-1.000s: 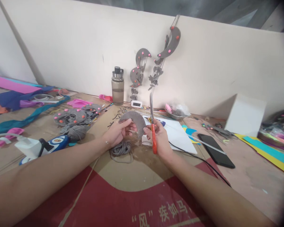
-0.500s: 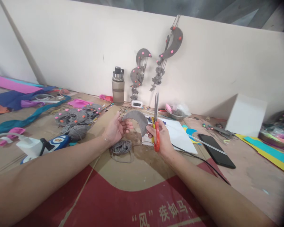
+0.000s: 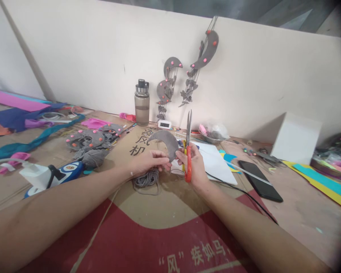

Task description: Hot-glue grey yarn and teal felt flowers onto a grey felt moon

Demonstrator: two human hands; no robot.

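A grey felt crescent [image 3: 167, 141] is held up in front of me, its curve facing up and right. My right hand [image 3: 195, 163] grips scissors [image 3: 188, 159] with red and yellow handles, blades pointing up and nearly closed. The same hand's thumb and fingertip pinch the crescent's lower right edge. My left hand [image 3: 149, 162] has its thumb and fingers pressed together at the crescent's lower end. Any thread between those fingertips is too small to make out. Just below the left hand, a coil of grey cord [image 3: 146, 179] lies on the printed cardboard [image 3: 159, 212].
A water bottle [image 3: 142, 104] and a small clock [image 3: 164, 124] stand by the wall, where decorated crescent hangings [image 3: 208, 49] hang. A phone [image 3: 260, 182] and white paper [image 3: 218, 165] lie right. Left are a power strip [image 3: 69, 170], grey yarn [image 3: 94, 157] and dotted grey pieces [image 3: 86, 139].
My left hand has left the crescent's upper left tip and come down and right to its lower end, its fingers closing. My right hand stays nearly still with scissors and crescent.
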